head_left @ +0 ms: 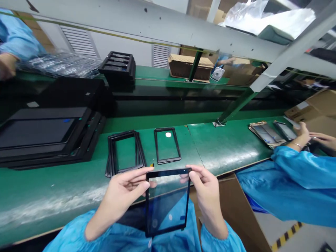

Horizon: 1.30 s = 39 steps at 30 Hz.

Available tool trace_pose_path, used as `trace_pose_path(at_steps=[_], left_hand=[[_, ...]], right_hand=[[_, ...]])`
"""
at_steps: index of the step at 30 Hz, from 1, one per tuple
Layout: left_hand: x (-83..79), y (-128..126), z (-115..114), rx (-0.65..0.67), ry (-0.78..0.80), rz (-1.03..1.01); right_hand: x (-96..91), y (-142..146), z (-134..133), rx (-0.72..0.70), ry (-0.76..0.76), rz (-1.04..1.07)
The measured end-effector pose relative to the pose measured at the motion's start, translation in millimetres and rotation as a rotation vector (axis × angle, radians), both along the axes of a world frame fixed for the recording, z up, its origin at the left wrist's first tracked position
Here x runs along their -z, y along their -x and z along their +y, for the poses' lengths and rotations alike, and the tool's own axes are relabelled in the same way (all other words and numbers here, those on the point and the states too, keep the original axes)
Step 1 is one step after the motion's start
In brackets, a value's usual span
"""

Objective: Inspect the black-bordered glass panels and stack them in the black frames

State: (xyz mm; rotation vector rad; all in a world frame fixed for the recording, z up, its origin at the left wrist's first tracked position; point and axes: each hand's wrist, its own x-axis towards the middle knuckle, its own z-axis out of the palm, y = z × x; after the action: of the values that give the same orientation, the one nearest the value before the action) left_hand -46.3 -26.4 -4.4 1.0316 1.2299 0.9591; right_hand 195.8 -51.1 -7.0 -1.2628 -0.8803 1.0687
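My left hand [122,197] and right hand [207,197] grip a thin, glossy glass tablet panel [168,206] with a black border, tilted up over the near edge of the desk [49,206]. My left fingers [136,178] are closed on the panel's left edge near the top corner, and my right fingers [196,175] clench its right edge; neither hand has let go. Part of each grip sits behind the glass, so I can't make out every fingertip.

The desk has a smooth green surface, scuffed pale along its front edge. Just past the panel lies a stack of hollow black plastic frames [112,157], and to its right a single black frame [157,145] with a round white sticker [168,134]. Dark panels [39,131] sit in a stack near the desk's left side.

Toward the right end, a co-worker's hands [301,134] in blue sleeves [288,182] reach near a fanned pile of glass panels [265,134]. That pile is too glare-washed to read in detail.
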Motion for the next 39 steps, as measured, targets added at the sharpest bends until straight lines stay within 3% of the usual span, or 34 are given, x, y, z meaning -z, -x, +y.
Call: trace_pose_path(at_steps=[4,9,12,14,17,19,21,25,29,35,39], left_hand=[[-2.3,0,0,-0.015,0.019,0.018],[15.5,8,2,0.044,-0.052,0.036],[16.8,11,2,0.090,-0.150,0.119],[8.7,10,3,0.161,-0.330,0.277],[-8.9,2,5,0.384,-0.571,0.522],[-17.6,-3,8,0.549,-0.549,0.537],[-20.5,-4,10,0.618,-0.403,0.438],[-11.4,6,7,0.372,-0.114,0.173],[2.4,14,0,0.147,-0.043,0.040],[7.2,6,-6,-0.036,-0.025,-0.010],[10.6,5,-5,-0.034,-0.011,-0.020]], right_hand=[[0.1,5,-3,0.013,-0.015,0.039],[0.6,6,-6,0.049,-0.015,0.041],[0.8,7,-7,0.069,-0.020,0.032],[0.7,11,-7,0.046,-0.021,0.005],[0.6,20,-4,-0.087,-0.014,-0.008],[0.4,22,-2,-0.199,0.011,0.058],[1.1,14,-2,-0.289,0.073,0.119],[13.8,-25,-8,-0.352,0.254,0.068],[33.4,-47,-14,-0.229,0.305,0.048],[30.9,-27,-15,-0.004,0.210,0.028],[27.1,-16,-17,0.090,0.156,-0.039]])
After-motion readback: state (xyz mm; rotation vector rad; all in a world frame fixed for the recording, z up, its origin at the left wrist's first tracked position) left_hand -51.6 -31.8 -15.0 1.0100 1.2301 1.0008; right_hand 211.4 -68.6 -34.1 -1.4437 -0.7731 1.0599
